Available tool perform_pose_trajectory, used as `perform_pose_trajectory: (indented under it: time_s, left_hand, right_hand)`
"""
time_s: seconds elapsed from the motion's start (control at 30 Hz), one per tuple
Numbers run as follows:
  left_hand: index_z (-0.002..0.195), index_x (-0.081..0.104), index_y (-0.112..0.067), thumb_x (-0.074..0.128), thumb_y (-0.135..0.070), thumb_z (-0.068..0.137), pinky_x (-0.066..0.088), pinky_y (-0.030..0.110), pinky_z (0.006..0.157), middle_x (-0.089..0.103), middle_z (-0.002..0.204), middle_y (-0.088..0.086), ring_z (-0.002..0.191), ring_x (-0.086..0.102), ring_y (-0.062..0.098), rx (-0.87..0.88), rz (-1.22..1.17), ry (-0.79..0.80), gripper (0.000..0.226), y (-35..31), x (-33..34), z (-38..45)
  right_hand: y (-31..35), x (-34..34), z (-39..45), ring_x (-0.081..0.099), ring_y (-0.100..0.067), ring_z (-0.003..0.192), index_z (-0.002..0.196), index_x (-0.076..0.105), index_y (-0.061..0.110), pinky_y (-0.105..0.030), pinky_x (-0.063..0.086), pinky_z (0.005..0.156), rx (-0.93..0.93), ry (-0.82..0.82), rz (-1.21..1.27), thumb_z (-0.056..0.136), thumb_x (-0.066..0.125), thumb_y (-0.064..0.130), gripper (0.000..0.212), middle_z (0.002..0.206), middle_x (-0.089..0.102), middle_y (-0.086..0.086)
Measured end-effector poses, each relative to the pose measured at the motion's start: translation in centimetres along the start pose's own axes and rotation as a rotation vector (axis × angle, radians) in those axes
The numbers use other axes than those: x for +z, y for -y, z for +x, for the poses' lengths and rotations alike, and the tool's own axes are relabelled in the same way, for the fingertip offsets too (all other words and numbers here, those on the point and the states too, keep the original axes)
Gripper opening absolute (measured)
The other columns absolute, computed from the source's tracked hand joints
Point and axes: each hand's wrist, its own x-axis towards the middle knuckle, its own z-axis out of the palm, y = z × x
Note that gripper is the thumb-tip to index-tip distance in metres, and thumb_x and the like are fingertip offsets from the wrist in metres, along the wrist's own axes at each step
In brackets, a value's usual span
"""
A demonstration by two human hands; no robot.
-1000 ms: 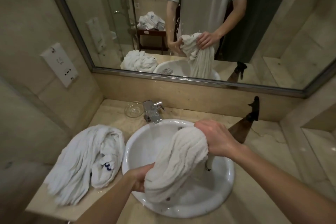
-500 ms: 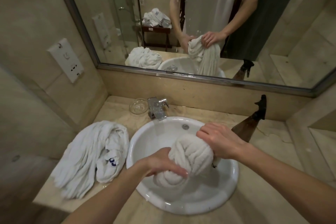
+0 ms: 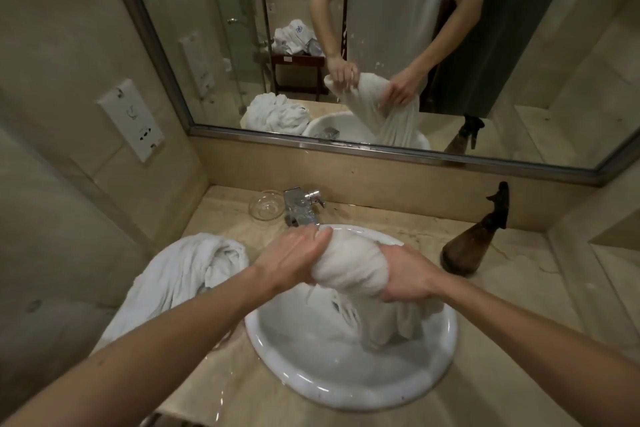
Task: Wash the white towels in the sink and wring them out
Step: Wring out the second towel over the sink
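Observation:
A wet white towel (image 3: 349,263) is bunched into a thick roll above the round white sink (image 3: 346,388). My left hand (image 3: 294,256) grips its left end, and my right hand (image 3: 405,276) grips its right end. The towel's loose tail hangs down into the basin under my right hand. A second white towel (image 3: 180,274) lies crumpled on the counter left of the sink.
A chrome tap (image 3: 301,206) stands behind the sink with a small glass dish (image 3: 266,205) to its left. A brown spray bottle (image 3: 474,239) stands at the right. A wall mirror (image 3: 381,28) runs along the back. Water is spilled on the counter edge in front.
Both hands have lifted the towel out of the basin and shifted apart to its two ends. My left hand has gone from the near side to the towel's far left end.

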Motion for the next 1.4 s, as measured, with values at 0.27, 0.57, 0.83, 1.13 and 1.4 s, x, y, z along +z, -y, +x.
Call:
perform_pose_trajectory:
  time_s: [0.27, 0.57, 0.83, 1.13, 1.4]
  left_hand:
    - [0.102, 0.057, -0.007, 0.087, -0.001, 0.045, 0.04, 0.034, 0.055, 0.056, 0.075, 0.009, 0.062, 0.053, 0.027, 0.063, 0.096, -0.316, 0.064, 1.8, -0.7, 1.8]
    - [0.114, 0.046, -0.012, 0.081, -0.003, 0.058, 0.044, 0.037, 0.061, 0.063, 0.089, 0.016, 0.069, 0.056, 0.03, 0.064, 0.001, -0.622, 0.067, 1.5, -1.1, 3.5]
    - [0.115, 0.046, -0.017, 0.077, -0.018, 0.067, 0.041, 0.039, 0.06, 0.061, 0.09, 0.011, 0.071, 0.055, 0.032, -0.022, -0.091, -0.602, 0.057, 0.7, -1.1, 3.7]
    - [0.12, 0.043, -0.034, 0.085, -0.042, 0.063, 0.052, 0.041, 0.067, 0.057, 0.102, 0.0, 0.092, 0.06, 0.026, -0.071, -0.299, -0.328, 0.071, 0.8, -5.2, 1.6]
    - [0.112, 0.056, -0.028, 0.084, -0.031, 0.064, 0.051, 0.037, 0.063, 0.06, 0.093, -0.007, 0.08, 0.058, 0.014, -0.123, -0.475, -0.569, 0.056, 0.2, -5.7, 1.2]
  right_hand:
    - [1.8, 0.6, -1.6, 0.058, -0.017, 0.07, 0.095, 0.067, -0.005, -0.033, 0.044, 0.061, 0.118, -0.017, 0.886, 0.044, 0.072, 0.01, 0.054, 0.076, 0.063, -0.001]
    - [4.7, 1.5, -3.2, 0.064, -0.032, 0.082, 0.099, 0.067, -0.006, -0.04, 0.046, 0.074, 0.001, -0.082, 1.448, 0.043, 0.057, -0.007, 0.058, 0.088, 0.066, -0.019]
    - [4.9, 2.1, -3.7, 0.066, -0.035, 0.084, 0.102, 0.071, 0.001, -0.041, 0.051, 0.077, -0.024, -0.07, 1.558, 0.047, 0.061, -0.01, 0.057, 0.091, 0.067, -0.023]
    - [2.6, 0.9, -4.2, 0.069, -0.022, 0.109, 0.125, 0.056, 0.02, -0.032, 0.056, 0.085, -0.11, 0.179, 1.349, 0.058, 0.077, -0.008, 0.075, 0.115, 0.074, -0.007]
    - [0.8, 3.8, -2.6, 0.06, 0.004, 0.114, 0.135, 0.039, 0.032, -0.018, 0.052, 0.087, -0.127, 0.219, 1.063, 0.056, 0.091, 0.0, 0.099, 0.131, 0.056, 0.013]
